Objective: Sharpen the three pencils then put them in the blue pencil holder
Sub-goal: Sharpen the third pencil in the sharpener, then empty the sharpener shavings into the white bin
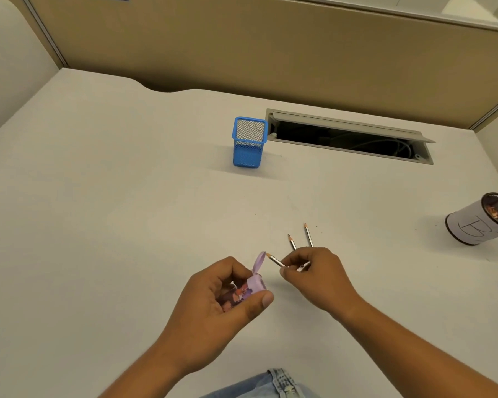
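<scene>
Three pencils in play, none in the holder (pixel 249 142) yet. Left hand (pixel 213 303), near the desk's (pixel 98 196) front edge: curled closed round a lilac sharpener (pixel 249 290), thumb along its side, flip lid standing open, probably turned so the hole faces the incoming point. Just right of it, one pencil (pixel 276 261), tip aimed at the sharpener and close to the lid, apparently lined up for insertion or just drawn out; cannot tell which. Right hand (pixel 316 278): narrowed to a pinch on that pencil's shaft. Beyond its knuckles, two more pencils (pixel 307 234) flat on the desk, points away, both looking sharpened, kept within reach. Upright toward the back edge, well apart, beside an open cable tray (pixel 348 139): the empty holder. Far right edge: paper-wrapped cup (pixel 477 224).
</scene>
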`<state>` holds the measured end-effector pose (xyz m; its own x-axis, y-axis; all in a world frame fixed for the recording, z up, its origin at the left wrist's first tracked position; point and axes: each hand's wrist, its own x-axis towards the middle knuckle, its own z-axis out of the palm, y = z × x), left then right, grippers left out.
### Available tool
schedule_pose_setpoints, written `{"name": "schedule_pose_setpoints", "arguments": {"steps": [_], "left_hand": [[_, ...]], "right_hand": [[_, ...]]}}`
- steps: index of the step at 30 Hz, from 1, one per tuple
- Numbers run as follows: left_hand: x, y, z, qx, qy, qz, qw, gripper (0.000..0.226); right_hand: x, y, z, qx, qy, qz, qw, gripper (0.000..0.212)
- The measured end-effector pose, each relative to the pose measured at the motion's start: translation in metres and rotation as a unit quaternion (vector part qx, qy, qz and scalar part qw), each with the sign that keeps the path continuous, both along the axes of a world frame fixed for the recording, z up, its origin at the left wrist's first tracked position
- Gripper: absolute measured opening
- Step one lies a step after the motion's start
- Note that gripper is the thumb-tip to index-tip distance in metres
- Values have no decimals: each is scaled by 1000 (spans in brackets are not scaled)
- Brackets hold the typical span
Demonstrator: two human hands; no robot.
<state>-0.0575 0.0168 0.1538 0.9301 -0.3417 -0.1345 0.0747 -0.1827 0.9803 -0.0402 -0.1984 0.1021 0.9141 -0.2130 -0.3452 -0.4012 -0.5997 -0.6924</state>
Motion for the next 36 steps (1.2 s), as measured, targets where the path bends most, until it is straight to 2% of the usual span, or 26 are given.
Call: {"name": "schedule_pose_setpoints", "arguments": {"steps": [5,18,36], "left_hand": [[3,3,-4,-12,6,-1,1000,36],[6,1,-11,-4,43,1,999,37],[-6,-4,1,29,47,-8,998,34]], "right_hand": [[23,1,-13,-47,31,33,998,13],[53,0,-31,-108,41,45,992,12],[52,-7,-34,-134,21,32,990,22]]}}
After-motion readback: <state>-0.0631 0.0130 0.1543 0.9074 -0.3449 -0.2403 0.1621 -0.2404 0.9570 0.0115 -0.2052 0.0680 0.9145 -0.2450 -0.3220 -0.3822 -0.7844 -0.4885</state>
